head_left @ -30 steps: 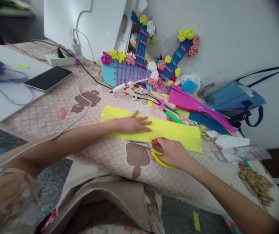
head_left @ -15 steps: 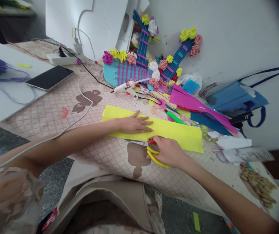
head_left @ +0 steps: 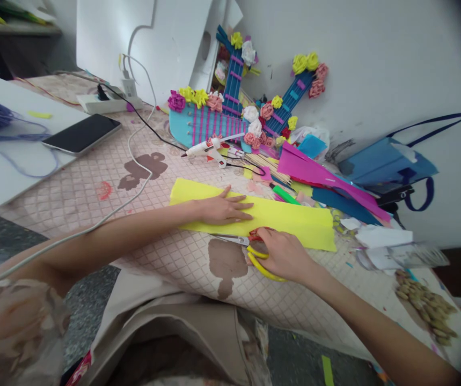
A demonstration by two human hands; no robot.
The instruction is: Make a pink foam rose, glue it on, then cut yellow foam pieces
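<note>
A long strip of yellow crepe paper [head_left: 294, 220] lies flat across the table in front of me. My left hand [head_left: 224, 208] presses down on its left half, palm down with the fingers spread. Just below the paper's near edge, my right hand [head_left: 284, 253] grips a pair of scissors [head_left: 263, 262] with red and yellow handles. The scissor blades point left, next to the paper's lower edge, and look closed or nearly so. Part of the red handle is hidden by my fingers.
Behind the paper are a glue gun [head_left: 208, 147], a green marker [head_left: 284, 194], wooden sticks and magenta paper [head_left: 327, 177]. Flower-decorated paper guitars [head_left: 210, 120] lean at the back. A phone [head_left: 83, 133] sits left; a white cable crosses my left arm. Peanuts [head_left: 425, 308] lie right.
My right hand and the scissors have shifted slightly right and down along the paper's near edge. The left hand stays on the paper. The whole view has tilted a little.
</note>
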